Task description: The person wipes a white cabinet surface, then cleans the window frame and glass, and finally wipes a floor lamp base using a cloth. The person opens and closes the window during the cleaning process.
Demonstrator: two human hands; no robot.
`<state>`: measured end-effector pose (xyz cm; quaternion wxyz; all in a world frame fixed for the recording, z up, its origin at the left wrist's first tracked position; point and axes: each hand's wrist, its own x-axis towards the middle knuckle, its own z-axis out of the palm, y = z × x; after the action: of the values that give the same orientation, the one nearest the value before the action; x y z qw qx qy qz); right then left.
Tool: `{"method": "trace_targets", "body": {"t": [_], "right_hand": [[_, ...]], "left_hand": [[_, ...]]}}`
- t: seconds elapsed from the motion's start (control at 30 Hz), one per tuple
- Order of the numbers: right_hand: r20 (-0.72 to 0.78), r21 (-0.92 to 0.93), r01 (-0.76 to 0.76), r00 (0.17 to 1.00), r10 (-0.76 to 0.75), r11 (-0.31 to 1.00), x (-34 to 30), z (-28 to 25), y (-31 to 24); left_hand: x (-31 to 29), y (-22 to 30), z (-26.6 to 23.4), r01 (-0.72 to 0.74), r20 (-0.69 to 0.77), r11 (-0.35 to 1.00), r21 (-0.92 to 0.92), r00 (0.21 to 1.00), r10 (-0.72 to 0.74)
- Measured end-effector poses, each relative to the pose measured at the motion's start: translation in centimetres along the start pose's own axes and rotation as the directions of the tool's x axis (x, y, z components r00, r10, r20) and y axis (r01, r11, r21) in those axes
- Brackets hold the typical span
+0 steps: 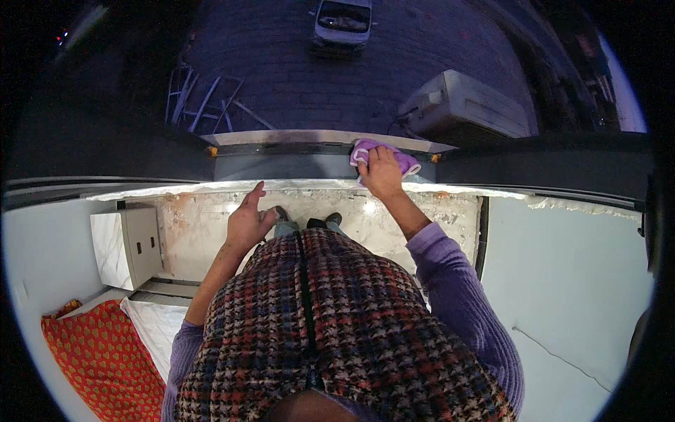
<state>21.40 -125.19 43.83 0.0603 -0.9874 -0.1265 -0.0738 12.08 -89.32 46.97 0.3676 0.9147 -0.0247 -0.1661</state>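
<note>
My right hand (382, 172) presses a purple cloth with white edging (364, 149) onto the dark grey window sill (281, 166), near the right end of the opening. Its fingers curl over the cloth, which spreads out on both sides of them. Away from the sill, my left hand (249, 220) hangs in the air just inside the pale ledge edge (309, 185). Its fingers are stretched out and hold nothing.
Outside and below are a white car (342, 28), metal frames (204, 105) and a pale outdoor unit (467, 105) beside the sill. Inside, a small cabinet (140, 243) and red patterned bedding (102, 359) stand at left. A pale wall (555, 281) is at right.
</note>
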Motion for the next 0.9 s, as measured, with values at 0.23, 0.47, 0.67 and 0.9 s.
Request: {"method": "trace_targets", "body": {"t": [0.23,0.47,0.67,0.9], "right_hand": [[-0.038,0.139,0.306,0.952,-0.303,0.942,4.9,4.5,-15.8],[0.067,0.201,0.143,0.985,-0.159,0.969,1.9,1.6,-6.1],[-0.031,0.092,0.145,0.989,-0.143,0.985,1.9,1.2,-6.5],[-0.053,0.205,0.339,0.941,-0.336,0.918,5.4,4.2,-16.9]], "left_hand": [[-0.4,-1.1,0.1,-0.053,0.011,0.999,-0.008,0.999,0.053],[-0.1,-0.6,-1.4,-0.032,-0.065,0.999,-0.015,0.997,0.031],[-1.1,-3.5,-1.2,-0.006,-0.084,1.000,-0.028,0.996,0.004],[-0.2,-2.9,-0.8,-0.078,-0.058,0.997,0.006,0.995,0.078]]}}
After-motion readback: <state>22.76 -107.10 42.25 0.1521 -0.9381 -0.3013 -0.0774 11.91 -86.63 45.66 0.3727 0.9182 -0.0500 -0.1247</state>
